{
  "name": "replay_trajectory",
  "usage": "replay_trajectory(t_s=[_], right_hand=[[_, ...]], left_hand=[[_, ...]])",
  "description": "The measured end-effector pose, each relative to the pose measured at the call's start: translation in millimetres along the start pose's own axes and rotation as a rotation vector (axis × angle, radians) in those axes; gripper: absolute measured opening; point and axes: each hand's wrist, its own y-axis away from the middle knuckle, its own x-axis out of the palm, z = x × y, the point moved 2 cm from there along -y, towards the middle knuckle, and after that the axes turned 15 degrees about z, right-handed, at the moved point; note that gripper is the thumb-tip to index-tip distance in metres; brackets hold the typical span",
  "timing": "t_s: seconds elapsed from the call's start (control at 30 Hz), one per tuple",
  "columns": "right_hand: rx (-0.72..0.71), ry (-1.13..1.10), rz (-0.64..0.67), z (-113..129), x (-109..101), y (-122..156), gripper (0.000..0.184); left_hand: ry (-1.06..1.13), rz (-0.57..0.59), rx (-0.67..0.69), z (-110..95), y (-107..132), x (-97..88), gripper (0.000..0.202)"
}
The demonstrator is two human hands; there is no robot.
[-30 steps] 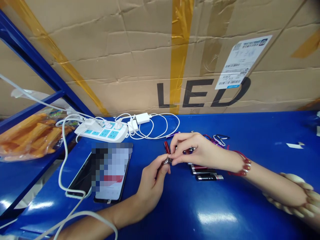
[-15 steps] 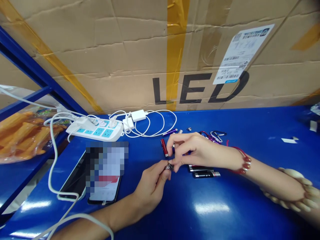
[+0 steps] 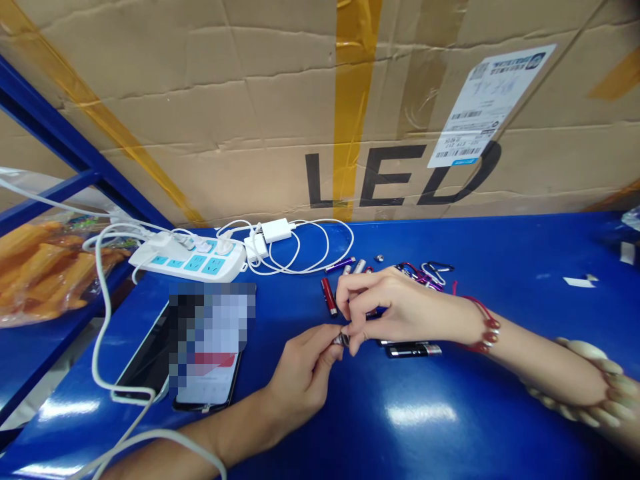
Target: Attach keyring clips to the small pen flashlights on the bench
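Note:
My left hand (image 3: 307,367) pinches a small dark, silvery metal piece (image 3: 341,339) between thumb and fingers; its exact kind is too small to make out. Thumb and forefinger of my right hand (image 3: 387,307) close on the other end of that piece. Behind and under my right hand lie small metal tubes that look like mini flashlights: a red tube (image 3: 329,297), a purple tube (image 3: 340,265) and a black tube (image 3: 415,350). Several carabiner clips (image 3: 437,270) lie beyond my right wrist. A tiny metal part (image 3: 379,258) sits apart, further back.
On the left, a white power strip (image 3: 200,263) with plugs and looping white cables stands behind two phones (image 3: 215,380). A large cardboard box (image 3: 250,133) backs the blue table (image 3: 425,427). Bagged orange items (image 3: 50,273) lie on the left shelf; a white paper scrap (image 3: 577,282) is at right.
Both hands stay together around the small metal piece, with the right fingers shifted slightly. The piece looks turned a little, and the whole view has moved very slightly.

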Motion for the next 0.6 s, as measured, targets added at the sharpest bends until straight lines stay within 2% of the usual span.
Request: replay_trajectory(t_s=[0.27,0.6], right_hand=[[0.074,-0.054,-0.055,-3.0,3.9,-2.1,0.021],[0.184,-0.077,-0.114,-4.6,6.0,-6.3,0.027]], left_hand=[[-0.032,-0.137,0.005,1.4,0.9,0.7,0.019],[-0.074,-0.194,-0.099,2.4,-0.5,-0.9,0.02]])
